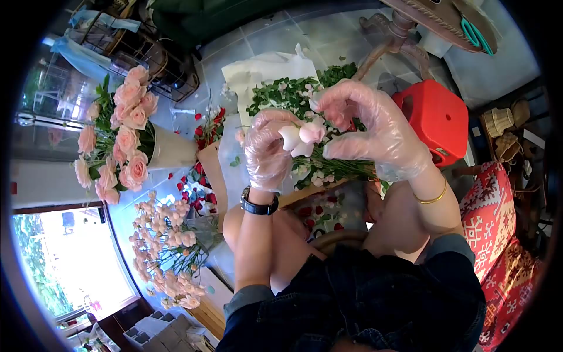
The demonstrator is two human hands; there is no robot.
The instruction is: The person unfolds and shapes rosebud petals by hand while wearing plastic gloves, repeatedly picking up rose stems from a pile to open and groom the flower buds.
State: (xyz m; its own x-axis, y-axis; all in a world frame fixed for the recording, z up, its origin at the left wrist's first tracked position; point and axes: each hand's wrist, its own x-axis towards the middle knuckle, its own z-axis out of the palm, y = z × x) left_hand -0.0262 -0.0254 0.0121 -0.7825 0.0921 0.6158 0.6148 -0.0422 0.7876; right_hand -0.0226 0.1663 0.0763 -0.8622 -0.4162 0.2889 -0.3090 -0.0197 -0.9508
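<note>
Single head-worn view: wide, close, facing forward and down.

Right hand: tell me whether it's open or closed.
Open: the right hand curves, its thumb clear of its fingers.

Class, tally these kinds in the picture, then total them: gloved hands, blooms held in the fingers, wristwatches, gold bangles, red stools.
Gloved hands, left hand and right hand: 2
Held pink-and-white bloom: 1
Wristwatch: 1
Gold bangle: 1
Red stool: 1
Total: 6
</note>
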